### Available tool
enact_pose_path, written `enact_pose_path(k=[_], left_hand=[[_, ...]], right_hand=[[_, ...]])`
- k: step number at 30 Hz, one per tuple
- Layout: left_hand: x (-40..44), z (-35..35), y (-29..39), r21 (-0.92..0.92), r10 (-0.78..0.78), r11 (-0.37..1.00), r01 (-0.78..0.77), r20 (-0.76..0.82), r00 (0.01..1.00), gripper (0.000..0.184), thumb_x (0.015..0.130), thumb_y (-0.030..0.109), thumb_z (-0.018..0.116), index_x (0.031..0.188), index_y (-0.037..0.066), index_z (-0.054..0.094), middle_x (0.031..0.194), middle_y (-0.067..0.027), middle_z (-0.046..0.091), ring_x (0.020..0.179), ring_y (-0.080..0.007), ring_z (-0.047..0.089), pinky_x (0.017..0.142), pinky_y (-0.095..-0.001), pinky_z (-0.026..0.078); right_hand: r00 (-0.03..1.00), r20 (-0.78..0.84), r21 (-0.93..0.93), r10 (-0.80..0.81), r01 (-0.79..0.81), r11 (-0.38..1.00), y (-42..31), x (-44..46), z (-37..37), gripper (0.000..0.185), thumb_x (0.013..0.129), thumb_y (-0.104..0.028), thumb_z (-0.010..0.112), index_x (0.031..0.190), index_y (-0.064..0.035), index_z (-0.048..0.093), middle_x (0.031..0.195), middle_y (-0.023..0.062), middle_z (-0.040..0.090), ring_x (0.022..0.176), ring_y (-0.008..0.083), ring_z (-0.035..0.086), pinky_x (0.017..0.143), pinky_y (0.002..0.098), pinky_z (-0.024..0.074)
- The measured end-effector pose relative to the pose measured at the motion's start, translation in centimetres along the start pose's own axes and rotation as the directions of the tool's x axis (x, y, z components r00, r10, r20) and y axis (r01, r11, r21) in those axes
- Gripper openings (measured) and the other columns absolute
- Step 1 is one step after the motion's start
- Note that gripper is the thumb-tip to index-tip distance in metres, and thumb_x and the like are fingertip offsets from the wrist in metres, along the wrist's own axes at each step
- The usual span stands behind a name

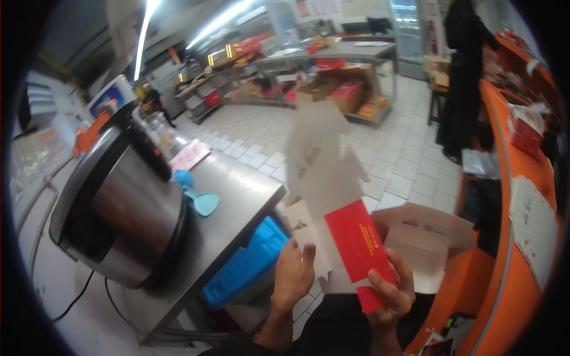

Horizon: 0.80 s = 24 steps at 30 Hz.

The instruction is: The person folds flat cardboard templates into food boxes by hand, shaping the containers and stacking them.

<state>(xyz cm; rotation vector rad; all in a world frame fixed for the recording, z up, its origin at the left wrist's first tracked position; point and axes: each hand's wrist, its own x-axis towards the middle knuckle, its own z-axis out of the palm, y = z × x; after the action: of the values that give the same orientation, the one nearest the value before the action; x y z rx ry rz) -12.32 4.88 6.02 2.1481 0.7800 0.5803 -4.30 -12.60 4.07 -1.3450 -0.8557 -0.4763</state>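
A partly folded cardboard box with a red printed panel is held up in front of me, its pale inner flaps spread upward and to the sides. My right hand grips the red panel's lower end, thumb on the front and fingers around the right edge. At the box's left side, my left hand touches a pale flap, with its thumb raised; whether it pinches the flap is unclear. Faint printing shows on the large upright flap.
A large steel cooker and a light-blue scoop rest on the metal table at left. Below is a blue crate. An orange counter runs along the right, near a person in black. Another person stands far back.
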Motion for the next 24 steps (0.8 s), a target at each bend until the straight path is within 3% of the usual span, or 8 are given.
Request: enact_pose_path(k=[4, 6, 7, 8, 11, 16, 20, 24], left_hand=[[-1.3, -3.3, 0.8, 0.135, -0.033, 0.989, 0.053, -0.145, 0.989, 0.071, 0.101, 0.058, 0.032, 0.126, -0.003, 0.057, 0.123, -0.0263, 0.057, 0.113, -0.0434, 0.056, 0.096, -0.0435, 0.045], [-1.3, -4.3, 1.0, 0.029, 0.178, 0.984, -0.176, -0.258, 0.950, 0.078, 0.100, 0.062, 0.029, 0.134, -0.004, 0.051, 0.122, -0.0224, 0.059, 0.112, -0.0353, 0.059, 0.095, -0.0395, 0.046], [-1.5, -4.3, 1.8, -0.356, 0.211, 0.892, -0.279, -0.219, 0.953, 0.068, 0.101, 0.052, 0.045, 0.137, -0.005, 0.047, 0.121, -0.0167, 0.060, 0.109, -0.0243, 0.060, 0.094, -0.0351, 0.047], [-1.9, -3.8, 2.0, -0.344, 0.207, 0.898, -0.274, -0.219, 0.953, 0.068, 0.101, 0.052, 0.045, 0.137, -0.005, 0.047, 0.121, -0.0167, 0.060, 0.109, -0.0243, 0.060, 0.094, -0.0351, 0.047], [-2.9, -2.0, 3.2, -0.681, -0.020, 0.729, 0.065, 0.074, 0.997, 0.047, 0.093, 0.015, 0.070, 0.131, -0.002, 0.050, 0.114, -0.0104, 0.063, 0.103, -0.0167, 0.063, 0.093, -0.0314, 0.050], [-2.0, 2.5, -0.3, -0.952, -0.014, 0.257, 0.164, 0.166, 0.986, 0.029, 0.101, 0.018, 0.056, 0.124, 0.000, 0.053, 0.114, -0.0109, 0.064, 0.104, -0.0167, 0.064, 0.092, -0.0336, 0.053], [-3.4, 4.2, 1.2, -0.959, -0.050, 0.091, 0.268, 0.265, 0.963, 0.034, 0.106, 0.026, 0.045, 0.126, 0.000, 0.053, 0.117, -0.0096, 0.063, 0.106, -0.0167, 0.063, 0.093, -0.0332, 0.052], [-4.3, 5.6, -0.3, -0.923, 0.006, 0.209, 0.324, 0.333, 0.943, 0.034, 0.106, 0.023, 0.046, 0.129, 0.000, 0.054, 0.122, -0.0083, 0.062, 0.111, -0.0153, 0.059, 0.096, -0.0309, 0.048]], right_hand=[[0.988, 0.151, 0.126, -0.023, 0.004, 0.992, 0.5, -0.7, 0.7, 0.035, 0.091, -0.034, 0.063, 0.101, -0.0027, 0.076, 0.128, 0.0282, 0.059, 0.114, 0.0432, 0.061, 0.095, 0.0465, 0.0520], [0.974, 0.213, 0.106, -0.072, 0.051, 0.993, 0.9, -1.8, 0.9, 0.043, 0.098, -0.039, 0.054, 0.107, -0.0019, 0.073, 0.128, 0.0269, 0.058, 0.111, 0.0438, 0.061, 0.093, 0.0487, 0.0517], [0.967, 0.233, 0.101, -0.099, 0.077, 0.992, 0.4, -1.9, 1.1, 0.026, 0.090, -0.026, 0.063, 0.102, -0.0044, 0.073, 0.129, 0.0261, 0.058, 0.115, 0.0458, 0.059, 0.095, 0.0513, 0.0510], [0.960, 0.252, 0.092, -0.121, 0.101, 0.991, 0.0, -1.9, 1.3, 0.016, 0.082, -0.012, 0.072, 0.096, -0.0070, 0.073, 0.129, 0.0253, 0.059, 0.119, 0.0477, 0.058, 0.098, 0.0538, 0.0503], [0.921, 0.370, 0.262, -0.120, 0.021, 0.965, 0.8, -2.6, 1.5, 0.028, 0.084, -0.013, 0.070, 0.112, -0.0091, 0.067, 0.132, 0.0277, 0.056, 0.123, 0.0511, 0.053, 0.101, 0.0558, 0.0472], [0.986, 0.163, 0.448, -0.022, -0.054, 0.893, 1.7, -4.4, 2.2, 0.043, 0.102, -0.040, 0.047, 0.132, -0.0103, 0.051, 0.136, 0.0288, 0.051, 0.124, 0.0514, 0.051, 0.102, 0.0573, 0.0449], [0.955, 0.297, -0.195, -0.016, 0.077, 0.978, 1.2, -3.5, 0.9, 0.057, 0.102, -0.051, 0.039, 0.128, -0.0029, 0.057, 0.134, 0.0255, 0.050, 0.121, 0.0432, 0.054, 0.100, 0.0502, 0.0466], [0.982, 0.166, -0.142, 0.094, -0.071, 0.987, 0.9, -3.8, 0.9, 0.059, 0.102, -0.051, 0.039, 0.123, 0.0010, 0.059, 0.131, 0.0238, 0.052, 0.119, 0.0409, 0.055, 0.100, 0.0474, 0.0462]])
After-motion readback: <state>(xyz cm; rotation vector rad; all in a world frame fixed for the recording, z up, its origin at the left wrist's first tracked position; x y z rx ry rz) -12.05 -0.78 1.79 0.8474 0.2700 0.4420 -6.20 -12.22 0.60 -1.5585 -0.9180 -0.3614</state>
